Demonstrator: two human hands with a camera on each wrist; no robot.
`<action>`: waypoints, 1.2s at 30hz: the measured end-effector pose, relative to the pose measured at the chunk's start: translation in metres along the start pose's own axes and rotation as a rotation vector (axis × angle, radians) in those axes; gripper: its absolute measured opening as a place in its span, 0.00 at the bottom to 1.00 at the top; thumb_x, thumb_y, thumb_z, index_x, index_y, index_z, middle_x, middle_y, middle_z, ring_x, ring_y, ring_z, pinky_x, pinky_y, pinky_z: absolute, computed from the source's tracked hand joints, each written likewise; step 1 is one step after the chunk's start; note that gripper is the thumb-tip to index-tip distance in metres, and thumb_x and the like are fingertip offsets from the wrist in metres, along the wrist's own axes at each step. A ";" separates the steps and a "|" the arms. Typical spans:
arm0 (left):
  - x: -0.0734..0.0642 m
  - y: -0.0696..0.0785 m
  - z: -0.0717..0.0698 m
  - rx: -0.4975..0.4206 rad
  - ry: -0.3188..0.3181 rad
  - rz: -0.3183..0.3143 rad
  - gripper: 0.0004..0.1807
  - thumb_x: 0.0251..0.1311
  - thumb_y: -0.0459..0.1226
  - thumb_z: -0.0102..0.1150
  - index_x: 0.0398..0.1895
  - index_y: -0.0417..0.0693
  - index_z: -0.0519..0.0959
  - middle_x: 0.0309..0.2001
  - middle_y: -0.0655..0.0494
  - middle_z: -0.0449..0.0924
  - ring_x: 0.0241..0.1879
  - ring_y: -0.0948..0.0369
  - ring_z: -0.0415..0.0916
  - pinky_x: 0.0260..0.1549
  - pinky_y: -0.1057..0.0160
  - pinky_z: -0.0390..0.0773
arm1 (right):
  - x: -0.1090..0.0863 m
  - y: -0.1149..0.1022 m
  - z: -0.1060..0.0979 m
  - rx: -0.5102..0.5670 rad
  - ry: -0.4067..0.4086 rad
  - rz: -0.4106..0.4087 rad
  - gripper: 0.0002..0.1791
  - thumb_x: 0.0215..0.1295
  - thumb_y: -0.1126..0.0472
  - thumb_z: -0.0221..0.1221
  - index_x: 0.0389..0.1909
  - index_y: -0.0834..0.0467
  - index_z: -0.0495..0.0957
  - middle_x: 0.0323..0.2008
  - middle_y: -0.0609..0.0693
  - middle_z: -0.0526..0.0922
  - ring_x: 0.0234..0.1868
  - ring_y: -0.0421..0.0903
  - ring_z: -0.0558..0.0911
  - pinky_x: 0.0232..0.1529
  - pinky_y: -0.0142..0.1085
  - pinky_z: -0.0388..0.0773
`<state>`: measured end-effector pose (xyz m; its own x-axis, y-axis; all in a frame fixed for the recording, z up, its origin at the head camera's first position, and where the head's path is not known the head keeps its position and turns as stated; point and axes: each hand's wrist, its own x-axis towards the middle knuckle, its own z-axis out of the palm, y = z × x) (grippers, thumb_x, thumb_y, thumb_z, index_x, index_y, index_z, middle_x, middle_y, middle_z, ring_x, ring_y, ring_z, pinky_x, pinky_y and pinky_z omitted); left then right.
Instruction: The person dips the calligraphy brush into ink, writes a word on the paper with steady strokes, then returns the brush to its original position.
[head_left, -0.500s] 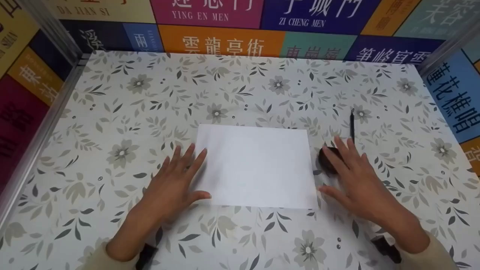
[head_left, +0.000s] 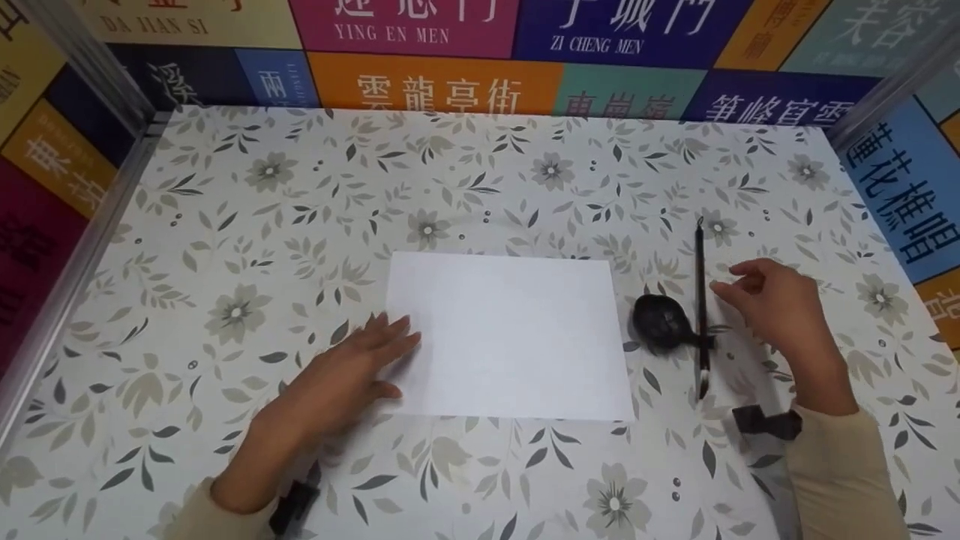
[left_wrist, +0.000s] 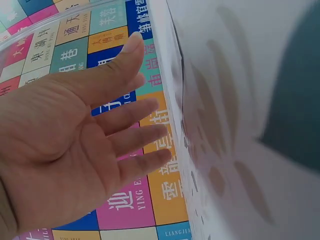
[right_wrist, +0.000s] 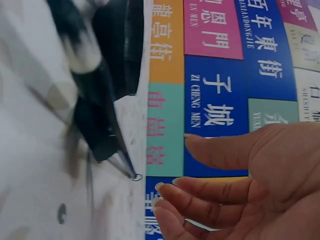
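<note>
A blank sheet of white paper (head_left: 510, 337) lies on the table in the head view. My left hand (head_left: 337, 384) is at its left edge, fingers lightly bent and fingertips over the margin. To the right of the sheet sits a black rounded inkstone-like piece (head_left: 661, 322) with a short arm. A writing brush (head_left: 700, 285) rests across that arm, bristles toward me and hanging loop at the far end. Just right of the brush handle, my right hand (head_left: 784, 311) has thumb and fingers loosely curved, with a gap between them in the right wrist view (right_wrist: 225, 185).
A tabletop covering (head_left: 465, 480) with leaves and flowers spreads under everything. Colourful panels (head_left: 435, 82) with Chinese lettering stand behind the table and at both sides. Black wrist straps (head_left: 765, 422) show near both sleeves.
My right hand has moved from over the black piece to the right of the brush, uncovering both, and its spread fingers are now curved. My left fingers have drawn slightly closer together.
</note>
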<state>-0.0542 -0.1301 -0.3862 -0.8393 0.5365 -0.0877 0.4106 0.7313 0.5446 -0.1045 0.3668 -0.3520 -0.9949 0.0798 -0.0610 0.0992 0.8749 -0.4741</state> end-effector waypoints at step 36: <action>0.005 0.007 0.013 0.041 -0.053 0.043 0.38 0.51 0.35 0.67 0.67 0.41 0.65 0.72 0.48 0.53 0.71 0.49 0.49 0.55 0.48 0.69 | -0.024 -0.025 -0.017 0.104 0.104 0.079 0.25 0.68 0.47 0.55 0.54 0.64 0.72 0.37 0.56 0.83 0.29 0.32 0.80 0.28 0.28 0.74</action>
<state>-0.0507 -0.1172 -0.3939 -0.8010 0.5887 -0.1090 0.4613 0.7230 0.5143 -0.0838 0.3511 -0.3237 -0.9797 0.2000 -0.0131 0.1729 0.8101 -0.5602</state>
